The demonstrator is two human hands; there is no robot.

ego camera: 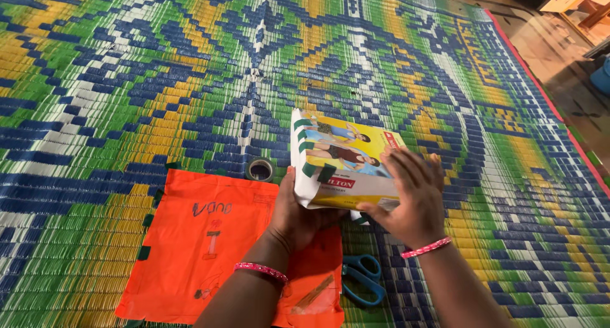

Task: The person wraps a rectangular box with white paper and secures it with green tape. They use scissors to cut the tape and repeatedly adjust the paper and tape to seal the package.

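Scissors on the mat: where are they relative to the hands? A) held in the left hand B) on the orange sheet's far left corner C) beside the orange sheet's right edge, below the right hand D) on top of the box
C: the blue-handled scissors lie on the woven mat, just right of the orange sheet, below the right hand.

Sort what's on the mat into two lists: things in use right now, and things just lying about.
In use:
- box, white and yellow with green tape strips, held up off the mat
- left hand, under the box
- right hand, flat on the box's side

Lying about:
- tape roll
- scissors, blue-handled
- orange sheet
- woven mat
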